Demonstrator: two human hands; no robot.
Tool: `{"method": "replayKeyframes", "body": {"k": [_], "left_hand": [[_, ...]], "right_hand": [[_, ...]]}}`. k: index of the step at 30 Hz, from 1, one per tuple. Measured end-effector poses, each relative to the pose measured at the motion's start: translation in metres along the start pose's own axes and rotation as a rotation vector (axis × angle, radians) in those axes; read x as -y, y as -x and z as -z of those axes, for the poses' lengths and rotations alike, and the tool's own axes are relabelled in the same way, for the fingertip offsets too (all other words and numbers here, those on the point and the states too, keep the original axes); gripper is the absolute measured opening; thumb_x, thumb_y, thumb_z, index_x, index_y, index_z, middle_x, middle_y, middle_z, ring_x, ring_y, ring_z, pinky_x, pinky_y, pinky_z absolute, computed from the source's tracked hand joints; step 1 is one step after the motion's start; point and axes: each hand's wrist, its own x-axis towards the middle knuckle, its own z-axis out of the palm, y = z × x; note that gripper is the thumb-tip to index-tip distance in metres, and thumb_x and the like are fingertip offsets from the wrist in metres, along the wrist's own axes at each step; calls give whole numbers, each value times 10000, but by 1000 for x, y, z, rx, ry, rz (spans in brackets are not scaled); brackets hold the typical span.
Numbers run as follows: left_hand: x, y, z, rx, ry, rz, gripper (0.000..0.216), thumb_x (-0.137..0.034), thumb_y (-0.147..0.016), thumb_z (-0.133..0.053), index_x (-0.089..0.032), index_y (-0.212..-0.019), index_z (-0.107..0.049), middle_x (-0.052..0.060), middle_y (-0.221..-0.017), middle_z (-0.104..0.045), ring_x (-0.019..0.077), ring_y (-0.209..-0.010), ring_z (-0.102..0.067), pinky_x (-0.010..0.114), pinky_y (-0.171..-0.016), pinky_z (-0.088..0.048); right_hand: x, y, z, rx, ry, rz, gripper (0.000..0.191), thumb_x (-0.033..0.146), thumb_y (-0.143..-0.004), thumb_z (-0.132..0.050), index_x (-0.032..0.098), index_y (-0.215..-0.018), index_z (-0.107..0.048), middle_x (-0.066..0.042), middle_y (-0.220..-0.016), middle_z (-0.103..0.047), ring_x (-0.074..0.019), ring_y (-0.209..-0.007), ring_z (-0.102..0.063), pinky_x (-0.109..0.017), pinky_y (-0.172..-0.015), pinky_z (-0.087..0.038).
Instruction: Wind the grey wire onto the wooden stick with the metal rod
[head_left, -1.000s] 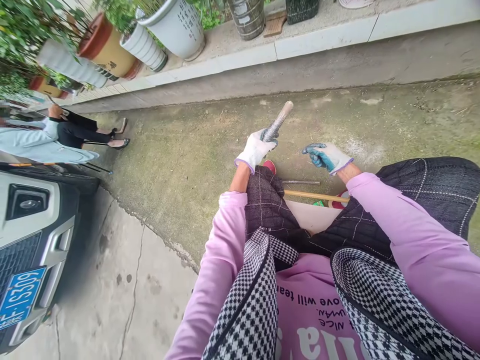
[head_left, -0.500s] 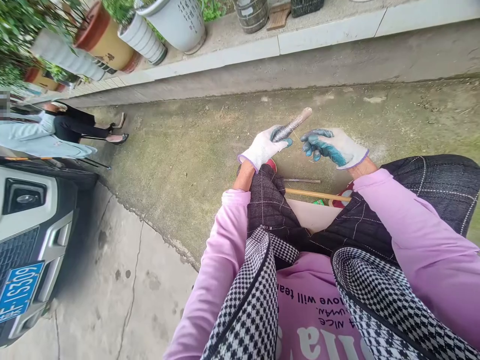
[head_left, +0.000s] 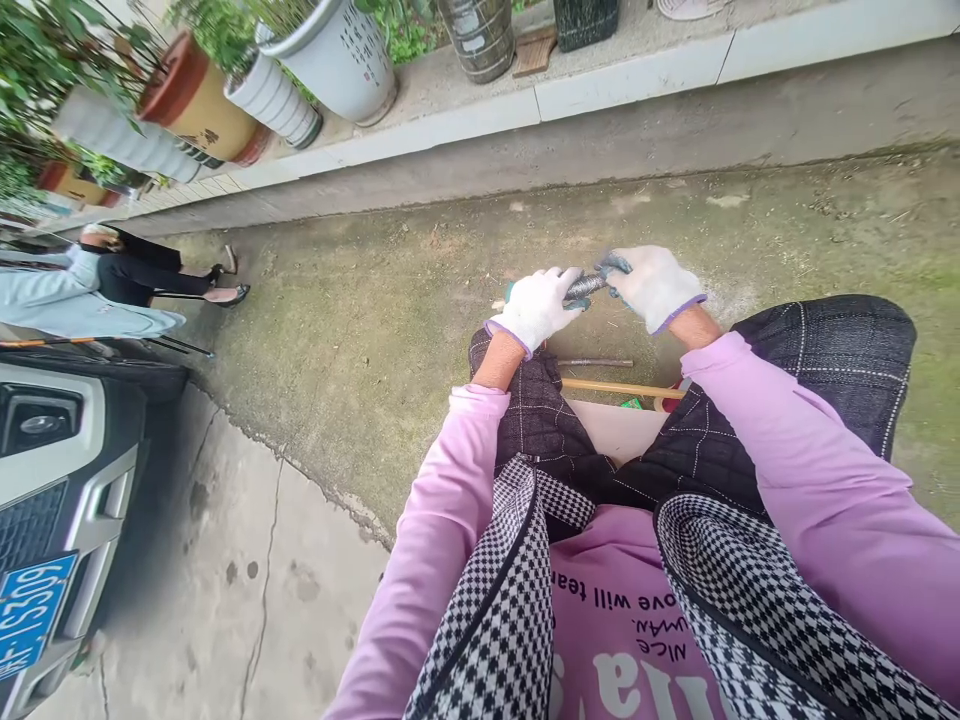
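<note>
My left hand [head_left: 534, 308], in a white glove with a blue-green coated palm, is closed round a short stick wrapped in dark silvery wire or cord [head_left: 586, 287]. A pale end of it pokes out left of that hand. My right hand [head_left: 658, 285], gloved alike, is closed, with its dark-coated fingertips pinched at the stick's right end. Whether they also hold a loose strand is hidden. Below the hands, a thin brown stick [head_left: 596, 362] lies on the ground, with a longer yellowish rod [head_left: 622, 387] between my knees.
A low ledge [head_left: 465, 120] carries several potted plants, including a white pot [head_left: 337, 70]. At the left, a person [head_left: 142, 270] in dark trousers is near a parked car [head_left: 67, 440]. A small green item [head_left: 631, 404] lies by my feet.
The wrapped stick has turned, so its pale end now points left instead of up and right. My right hand has come in from apart and closed at the stick's right end.
</note>
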Motion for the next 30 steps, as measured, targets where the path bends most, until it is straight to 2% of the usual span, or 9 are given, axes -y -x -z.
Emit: {"method": "replayKeyframes", "body": {"k": [3,6,8,11,16,19,22,27,30], "left_hand": [[-6,-3,2,31,-56,26,561,-380,-1262,-764,-240,-1805,-775,201,-1649,-851,412,-1591,-799,446,-1321,-616],[-2,-6,6,2,-18,109,567,-328,-1260,-722,-248,-1820,-760,177,-1688,-857,374,-1584,-818,404,-1297,-624],[5,-6,8,-45,79,167,574,-314,-1248,-725,-257,-1818,-761,154,-1688,-874,355,-1566,-838,383,-1283,-632],[21,-6,9,-114,254,230,539,-337,-1225,-758,-268,-1758,-806,129,-1591,-926,356,-1506,-874,386,-1250,-654],[38,-7,1,-173,562,173,478,-338,-1100,-837,-179,-1549,-884,103,-1351,-955,311,-1290,-891,385,-1186,-686],[38,-8,1,-67,794,101,393,-347,-1034,-871,-136,-1363,-902,56,-1050,-885,221,-948,-816,337,-981,-695],[37,-7,9,136,947,79,285,-338,-985,-894,-133,-1183,-900,-3,-800,-734,144,-662,-625,291,-728,-592],[38,-8,13,496,900,49,170,-322,-848,-936,-182,-918,-869,10,-700,-706,126,-556,-538,266,-572,-438],[35,-13,-3,500,692,26,129,-300,-807,-950,-223,-776,-851,18,-681,-712,155,-576,-543,294,-561,-404]], "right_hand": [[20,12,-7,41,342,45,288,375,-1197,-767,227,-1383,-930,-201,-1322,-931,-448,-1294,-843,-501,-1114,-648],[37,32,-10,46,408,113,347,331,-1223,-686,229,-1430,-945,-209,-1393,-948,-435,-1315,-864,-481,-1103,-651],[39,41,-7,22,303,141,312,325,-1220,-689,250,-1355,-959,-167,-1313,-968,-393,-1235,-877,-446,-1069,-657],[30,44,1,-22,68,51,243,336,-1172,-750,238,-1232,-964,-99,-1016,-927,-302,-933,-837,-372,-854,-644],[12,32,1,36,-326,-231,211,247,-1057,-784,156,-1155,-947,14,-678,-681,-145,-526,-526,-269,-519,-411],[6,25,-7,75,-426,-271,149,229,-1018,-847,142,-1101,-935,23,-656,-655,-121,-519,-519,-232,-496,-394],[1,17,-11,124,-381,-248,152,287,-1003,-944,145,-1051,-926,-8,-680,-708,-137,-562,-593,-226,-507,-454],[-11,-1,9,232,-122,-193,211,382,-1005,-992,175,-1034,-966,-25,-724,-782,-159,-617,-626,-247,-543,-475],[-11,-10,23,240,128,-98,199,314,-1076,-878,178,-1151,-1002,-63,-896,-883,-194,-722,-713,-296,-683,-565]]}}
